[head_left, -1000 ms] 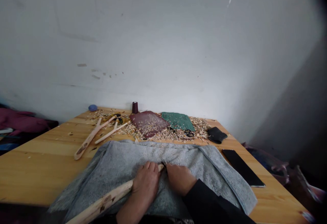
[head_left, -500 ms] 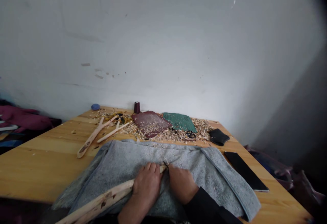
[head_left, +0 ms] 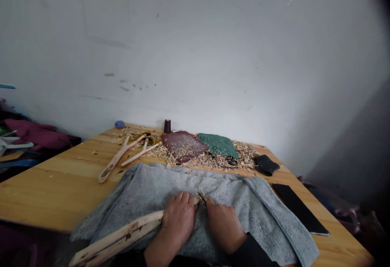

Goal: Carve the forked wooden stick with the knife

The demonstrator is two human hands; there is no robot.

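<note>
A pale peeled wooden stick [head_left: 131,231] slants up from the lower left across the grey cloth [head_left: 158,181]. My left hand [head_left: 179,215] is wrapped over it near its far end, and the tip pokes out past my fingers. Just right of that tip, my right hand [head_left: 224,224] is closed round a small knife [head_left: 201,198]; its handle is hidden in my fist. The dark blade points up and left, close to the stick's tip. I cannot tell whether it touches the wood. Small shavings are scattered on the cloth.
Two forked sticks [head_left: 114,161] lie at the left of the wooden table [head_left: 61,185]. Behind the cloth are wood shavings, a maroon sheet [head_left: 183,143], a green sheet [head_left: 217,145] and a thread spool [head_left: 167,126]. At right lie a black folded piece [head_left: 266,165] and a black tablet-like slab [head_left: 298,208].
The view has shifted a little, so everything sits further right. My right hand and the knife have drawn slightly away from the stick's tip, and more of the blade shows.
</note>
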